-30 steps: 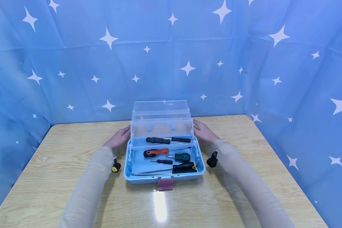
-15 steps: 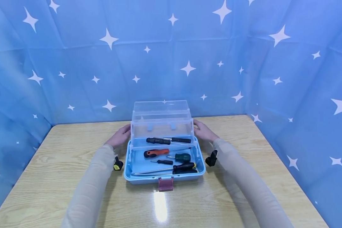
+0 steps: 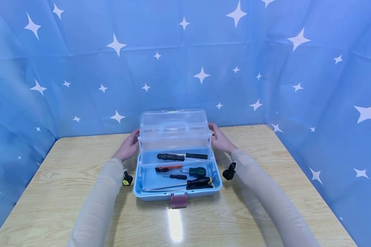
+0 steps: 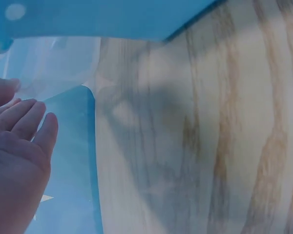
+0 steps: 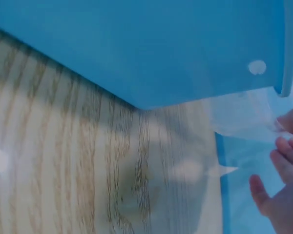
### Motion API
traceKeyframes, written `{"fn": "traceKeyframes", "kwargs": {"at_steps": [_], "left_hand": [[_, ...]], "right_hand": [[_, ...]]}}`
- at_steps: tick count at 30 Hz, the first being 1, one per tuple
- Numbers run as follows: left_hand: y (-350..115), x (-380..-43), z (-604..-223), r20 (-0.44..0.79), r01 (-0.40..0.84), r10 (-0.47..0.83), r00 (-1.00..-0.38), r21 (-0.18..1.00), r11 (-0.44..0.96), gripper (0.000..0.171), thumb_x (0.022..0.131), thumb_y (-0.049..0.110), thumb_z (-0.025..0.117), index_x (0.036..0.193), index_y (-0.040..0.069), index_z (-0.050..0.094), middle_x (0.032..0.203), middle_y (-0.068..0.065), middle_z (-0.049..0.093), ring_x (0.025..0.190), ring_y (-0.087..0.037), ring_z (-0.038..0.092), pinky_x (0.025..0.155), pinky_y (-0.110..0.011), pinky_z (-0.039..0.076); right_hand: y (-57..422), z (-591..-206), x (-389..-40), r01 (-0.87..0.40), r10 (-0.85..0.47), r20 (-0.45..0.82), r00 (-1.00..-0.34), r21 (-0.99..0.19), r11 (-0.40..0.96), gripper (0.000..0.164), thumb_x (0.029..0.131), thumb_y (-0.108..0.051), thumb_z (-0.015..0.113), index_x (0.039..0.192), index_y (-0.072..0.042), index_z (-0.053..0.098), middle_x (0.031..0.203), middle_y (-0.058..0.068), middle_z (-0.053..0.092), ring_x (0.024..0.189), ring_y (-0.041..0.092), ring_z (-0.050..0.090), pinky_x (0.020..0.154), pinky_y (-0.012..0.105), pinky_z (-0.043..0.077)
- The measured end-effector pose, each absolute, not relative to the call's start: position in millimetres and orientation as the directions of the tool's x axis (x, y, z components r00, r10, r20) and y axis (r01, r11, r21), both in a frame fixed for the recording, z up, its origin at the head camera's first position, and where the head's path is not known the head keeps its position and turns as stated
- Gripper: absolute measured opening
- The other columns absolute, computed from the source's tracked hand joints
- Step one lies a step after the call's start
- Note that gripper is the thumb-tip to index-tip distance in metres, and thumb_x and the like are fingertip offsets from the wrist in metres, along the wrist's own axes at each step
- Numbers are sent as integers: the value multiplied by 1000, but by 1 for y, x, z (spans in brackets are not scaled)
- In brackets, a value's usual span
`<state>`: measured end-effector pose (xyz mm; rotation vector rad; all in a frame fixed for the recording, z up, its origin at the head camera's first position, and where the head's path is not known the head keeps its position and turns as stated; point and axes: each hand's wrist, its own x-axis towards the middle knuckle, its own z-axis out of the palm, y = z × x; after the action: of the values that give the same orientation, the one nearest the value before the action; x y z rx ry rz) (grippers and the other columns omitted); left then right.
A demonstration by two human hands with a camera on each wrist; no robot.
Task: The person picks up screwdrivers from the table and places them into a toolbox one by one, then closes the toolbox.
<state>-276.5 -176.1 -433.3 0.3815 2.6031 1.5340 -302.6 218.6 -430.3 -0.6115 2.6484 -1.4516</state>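
A light blue toolbox (image 3: 138, 187) sits on the table with its clear plastic lid (image 3: 174, 144) tilted above the rear part. My left hand (image 3: 128, 145) grips the lid's left edge, thumb and fingers on either side of it in the left wrist view. On the right edge, my right hand (image 3: 222, 140) holds the lid the same way. Inside lie several screwdrivers: an orange-and-black one (image 3: 168, 168), a stubby green one (image 3: 198, 172), a small black one (image 3: 178, 177), and a long one with a black-and-yellow handle (image 3: 200, 181). Others, black-handled, show through the lid.
A maroon latch (image 3: 179, 201) hangs at the toolbox's front. The wooden table (image 3: 65, 185) reaches back to a blue curtain (image 3: 160, 75) with white stars, close behind the lid. Black wrist devices stick out below both sleeves, beside the toolbox.
The lid has swung forward and down between both hands, now covering part of the orange screwdriver's handle. My hands stay at its sides. The head view has shifted slightly.
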Motion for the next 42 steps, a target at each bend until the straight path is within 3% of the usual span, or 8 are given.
{"fn": "traceKeyframes", "kwargs": {"at_steps": [8,18,24,34,38,42], "left_hand": [[-177,-274,-428,176,270,279,-944,898,348,50,92,-14,36,140,-6,24,150,-30,27,138,-41,27,112,-46,24],[-177,-266,-417,193,290,283,-940,887,359,42,100,-4,41,139,3,26,152,-20,24,138,-38,30,107,-50,32],[-181,-257,-411,247,350,278,-928,835,424,41,100,-3,43,138,2,31,149,-22,31,134,-43,34,108,-52,30],[-189,-239,-391,275,366,263,-925,832,417,29,104,17,46,127,1,50,122,-20,56,118,-38,52,103,-51,37],[-193,-232,-383,220,316,268,-938,861,399,38,105,28,44,127,0,53,119,-22,59,113,-40,56,101,-52,39],[-193,-223,-371,131,245,291,-948,881,404,56,106,40,33,134,-6,48,125,-25,55,115,-40,55,102,-50,39]], "right_hand": [[220,-426,-302,-375,-399,222,-890,-854,361,61,97,-5,55,147,0,19,153,21,21,142,36,20,109,54,25],[214,-394,-273,-385,-390,263,-883,-880,277,59,96,4,53,145,6,19,152,26,19,138,43,25,105,60,28],[215,-382,-258,-396,-374,273,-887,-865,309,52,97,8,45,145,5,24,150,26,24,136,41,30,103,55,34],[232,-387,-252,-406,-390,274,-879,-859,311,45,101,-2,44,145,-1,31,144,24,36,130,40,40,101,55,37],[235,-387,-249,-396,-398,264,-879,-867,301,40,104,-14,43,141,-1,36,140,21,41,128,37,44,103,51,38],[236,-382,-243,-399,-389,274,-880,-870,288,38,107,-22,37,135,3,41,134,22,46,124,38,45,99,50,41]]}}
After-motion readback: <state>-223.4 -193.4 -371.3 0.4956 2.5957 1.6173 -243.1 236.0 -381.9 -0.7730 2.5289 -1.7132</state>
